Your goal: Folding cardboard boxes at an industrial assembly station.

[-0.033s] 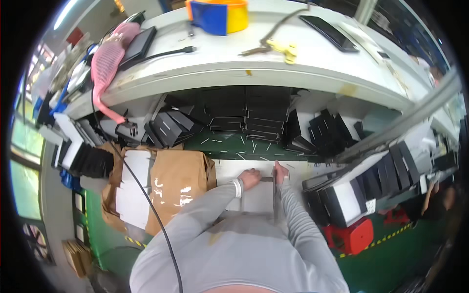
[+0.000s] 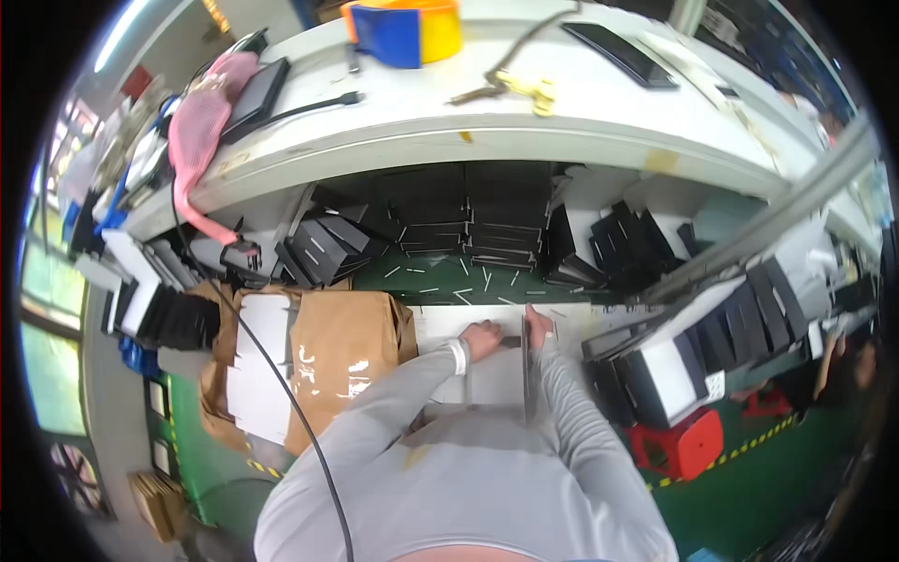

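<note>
In front of my body a pale grey board (image 2: 492,382) lies flat on a white work surface, with an upright panel (image 2: 526,370) standing along its right side. My right hand (image 2: 539,328) grips the top of that panel, thumb pointing up. Curled fingers of my left hand (image 2: 481,340) press down at the board's far edge, beside a short dark strip (image 2: 510,342). Whether anything small is in those fingers is hidden.
A brown paper-wrapped bundle (image 2: 342,347) stands left of my arm. Black box-like pieces (image 2: 637,384) line the right side, near a red stool (image 2: 688,445). More dark stacks (image 2: 506,225) sit under the white shelf (image 2: 421,140). A black cable (image 2: 281,375) hangs across the left.
The view has tilted a little, so the shelf and its things sit slightly further left and up. Both hands keep nearly the same place on the board and panel.
</note>
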Tool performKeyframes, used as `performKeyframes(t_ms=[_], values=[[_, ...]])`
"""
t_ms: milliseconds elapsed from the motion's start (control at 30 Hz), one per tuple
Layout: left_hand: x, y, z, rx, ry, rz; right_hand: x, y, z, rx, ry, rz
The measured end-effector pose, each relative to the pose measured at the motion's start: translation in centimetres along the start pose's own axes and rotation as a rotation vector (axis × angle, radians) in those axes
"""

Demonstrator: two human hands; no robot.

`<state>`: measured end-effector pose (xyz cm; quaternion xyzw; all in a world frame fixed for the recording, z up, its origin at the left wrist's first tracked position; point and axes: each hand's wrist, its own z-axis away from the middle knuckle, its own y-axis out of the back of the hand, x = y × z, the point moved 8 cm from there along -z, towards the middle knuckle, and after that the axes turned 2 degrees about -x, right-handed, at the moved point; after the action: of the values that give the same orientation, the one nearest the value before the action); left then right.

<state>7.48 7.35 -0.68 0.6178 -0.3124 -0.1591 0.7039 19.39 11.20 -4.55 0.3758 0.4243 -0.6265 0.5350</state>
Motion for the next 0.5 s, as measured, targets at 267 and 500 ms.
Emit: performKeyframes(t_ms=[267, 500], values=[[0.3, -0.6, -2.4, -0.089, -0.072, -0.098, -1.6, -0.1, 0.2, 0.013, 0.038, -0.029], [1.7, 1.4, -1.7, -0.118, -0.211, -0.283, -2.4, 0.0, 0.3, -0.023, -0.069, -0.140]])
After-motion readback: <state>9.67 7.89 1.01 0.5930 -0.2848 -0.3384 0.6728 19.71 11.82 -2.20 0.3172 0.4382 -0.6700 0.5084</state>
